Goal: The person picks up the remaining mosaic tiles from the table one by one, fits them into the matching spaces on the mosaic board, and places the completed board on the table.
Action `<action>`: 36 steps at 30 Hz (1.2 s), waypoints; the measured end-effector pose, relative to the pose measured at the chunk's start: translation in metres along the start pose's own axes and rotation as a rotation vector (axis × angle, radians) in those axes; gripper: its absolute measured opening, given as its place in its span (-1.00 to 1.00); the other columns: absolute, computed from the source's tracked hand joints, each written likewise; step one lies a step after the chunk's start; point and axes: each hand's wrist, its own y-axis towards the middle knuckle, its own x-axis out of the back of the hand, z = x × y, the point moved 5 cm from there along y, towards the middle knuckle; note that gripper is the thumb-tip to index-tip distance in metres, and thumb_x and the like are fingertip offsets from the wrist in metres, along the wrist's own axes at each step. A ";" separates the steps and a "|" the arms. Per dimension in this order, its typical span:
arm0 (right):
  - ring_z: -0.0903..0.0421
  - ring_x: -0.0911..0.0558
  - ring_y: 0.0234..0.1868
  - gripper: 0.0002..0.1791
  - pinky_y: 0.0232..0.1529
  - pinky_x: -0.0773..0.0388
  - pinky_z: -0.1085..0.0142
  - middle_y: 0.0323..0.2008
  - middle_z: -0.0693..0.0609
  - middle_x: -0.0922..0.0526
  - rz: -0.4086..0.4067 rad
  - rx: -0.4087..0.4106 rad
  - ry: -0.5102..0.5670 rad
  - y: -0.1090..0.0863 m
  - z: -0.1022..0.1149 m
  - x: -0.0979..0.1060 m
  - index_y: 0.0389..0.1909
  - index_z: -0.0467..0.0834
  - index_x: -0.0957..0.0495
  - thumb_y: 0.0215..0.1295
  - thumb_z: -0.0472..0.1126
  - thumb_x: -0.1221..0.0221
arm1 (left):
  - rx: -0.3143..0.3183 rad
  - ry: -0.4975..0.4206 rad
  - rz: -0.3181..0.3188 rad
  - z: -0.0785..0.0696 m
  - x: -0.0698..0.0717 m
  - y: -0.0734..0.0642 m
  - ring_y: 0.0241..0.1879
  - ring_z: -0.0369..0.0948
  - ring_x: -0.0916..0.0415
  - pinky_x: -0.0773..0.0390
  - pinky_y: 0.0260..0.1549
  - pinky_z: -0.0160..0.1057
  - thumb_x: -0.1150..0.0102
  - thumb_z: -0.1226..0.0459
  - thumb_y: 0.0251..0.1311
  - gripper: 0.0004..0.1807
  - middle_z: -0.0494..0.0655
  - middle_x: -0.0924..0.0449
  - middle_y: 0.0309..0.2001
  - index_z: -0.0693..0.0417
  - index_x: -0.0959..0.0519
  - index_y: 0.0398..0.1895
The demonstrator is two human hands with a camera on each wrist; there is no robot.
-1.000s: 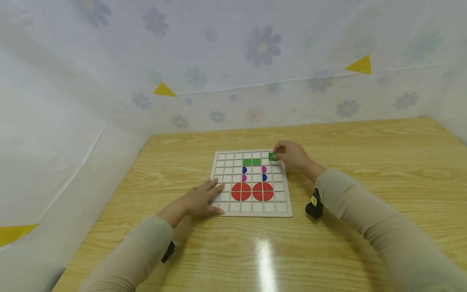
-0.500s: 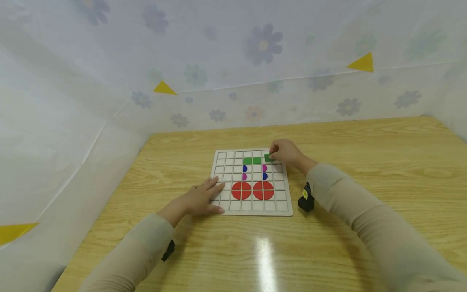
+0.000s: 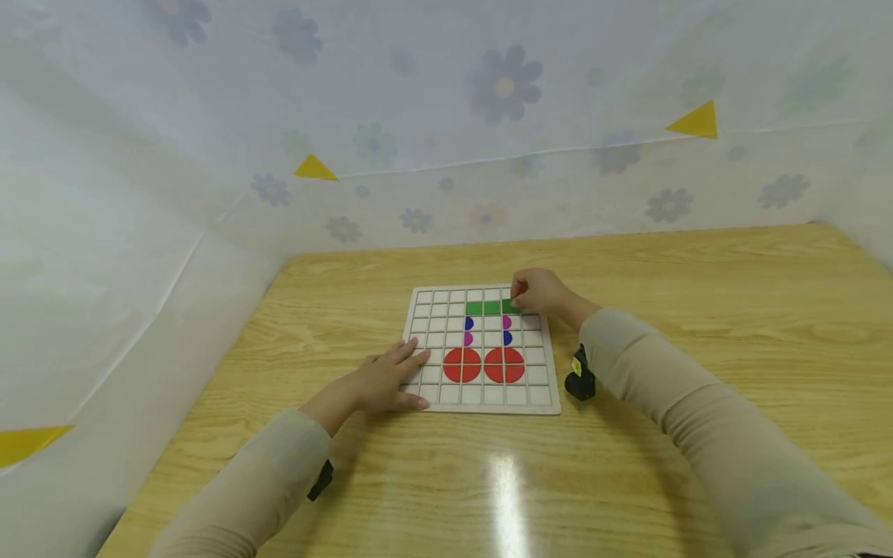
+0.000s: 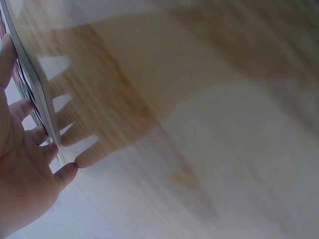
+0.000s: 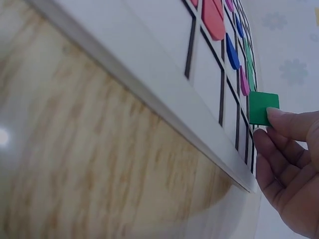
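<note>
A white grid board (image 3: 488, 409) lies on the wooden table. My right hand (image 3: 544, 293) pinches a green square tile (image 5: 260, 107) between thumb and fingers, over the grid near its upper right. In the head view this tile lines up just right of two green squares (image 3: 483, 308) in the same row. Below them are blue half-circles (image 3: 469, 323) and magenta half-circles (image 3: 507, 322) in two columns. Two red circles (image 3: 462, 364), each made of quarter pieces, sit lower down. With fingers spread, my left hand (image 3: 382, 380) rests on the board's left edge.
The light wooden table (image 3: 663, 310) stretches around the board on all sides. Behind it hangs a pale flower-patterned curtain (image 3: 446, 116) with yellow triangles (image 3: 694, 121). A small black device (image 3: 580, 380) is strapped under the right wrist.
My right hand has moved left with the green tile, from the far-right columns to beside the two green squares. My left hand has stayed in place.
</note>
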 end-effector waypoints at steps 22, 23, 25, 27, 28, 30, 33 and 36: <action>-0.01 -0.48 -0.31 -0.90 -0.27 -0.41 0.15 -0.29 -0.16 -0.54 0.022 0.021 -0.145 0.002 0.000 -0.003 -0.37 -0.30 -0.54 0.12 -0.34 -0.10 | -0.023 -0.003 -0.003 0.000 0.000 -0.003 0.28 -0.02 0.36 0.04 0.07 0.11 0.04 -0.15 0.03 -0.15 0.05 0.26 0.33 -0.03 0.08 0.33; 0.00 -0.48 -0.33 -0.90 -0.28 -0.40 0.15 -0.30 -0.16 -0.54 0.024 0.020 -0.150 0.001 0.000 -0.003 -0.38 -0.29 -0.53 0.12 -0.34 -0.10 | -0.025 -0.003 -0.005 -0.001 0.000 -0.003 0.28 -0.01 0.36 0.04 0.07 0.11 0.04 -0.15 0.03 -0.15 0.06 0.26 0.33 -0.02 0.07 0.33; 0.01 -0.47 -0.35 -0.90 -0.29 -0.41 0.16 -0.30 -0.16 -0.54 0.028 0.021 -0.161 0.000 0.001 -0.002 -0.37 -0.30 -0.53 0.12 -0.34 -0.10 | -0.029 0.001 -0.004 -0.002 0.000 -0.002 0.28 -0.01 0.35 0.04 0.07 0.11 0.04 -0.15 0.04 -0.15 0.06 0.26 0.33 -0.02 0.07 0.33; 0.01 -0.47 -0.35 -0.88 -0.28 -0.41 0.16 -0.28 -0.16 -0.54 0.029 0.021 -0.170 -0.001 0.001 -0.002 -0.35 -0.31 -0.53 0.12 -0.34 -0.09 | -0.029 0.003 -0.001 -0.002 0.000 -0.002 0.28 -0.01 0.35 0.04 0.07 0.11 0.05 -0.15 0.04 -0.15 0.06 0.26 0.33 -0.02 0.07 0.33; 0.01 -0.47 -0.34 -0.87 -0.27 -0.41 0.16 -0.28 -0.17 -0.54 0.029 0.021 -0.176 -0.001 0.001 -0.002 -0.33 -0.31 -0.53 0.13 -0.34 -0.09 | -0.028 0.001 0.001 -0.003 0.000 -0.002 0.28 -0.01 0.36 0.05 0.07 0.11 0.04 -0.15 0.04 -0.15 0.06 0.26 0.33 -0.02 0.08 0.33; 0.01 -0.47 -0.34 -0.86 -0.27 -0.40 0.15 -0.28 -0.17 -0.54 0.028 0.019 -0.183 -0.001 0.000 -0.003 -0.31 -0.32 -0.51 0.13 -0.34 -0.08 | -0.018 0.008 0.008 -0.003 0.001 -0.001 0.28 -0.02 0.36 0.05 0.08 0.10 0.05 -0.16 0.04 -0.15 0.04 0.28 0.33 -0.04 0.09 0.33; 0.01 -0.44 -0.35 -0.86 -0.28 -0.39 0.16 -0.30 -0.17 -0.53 0.018 0.007 -0.193 -0.002 -0.002 -0.004 -0.32 -0.32 -0.49 0.14 -0.32 -0.07 | -0.004 0.005 0.011 -0.003 0.002 0.000 0.28 -0.03 0.36 0.06 0.08 0.09 0.04 -0.17 0.02 -0.15 0.02 0.27 0.33 -0.06 0.07 0.33; 0.02 -0.41 -0.39 -0.87 -0.33 -0.37 0.18 -0.35 -0.14 -0.51 0.002 -0.004 -0.211 -0.004 -0.003 -0.003 -0.36 -0.31 -0.48 0.15 -0.30 -0.07 | 0.010 0.017 0.009 -0.003 0.004 0.001 0.28 -0.04 0.31 0.05 0.09 0.08 0.01 -0.18 -0.01 -0.14 0.01 0.23 0.33 -0.08 0.04 0.32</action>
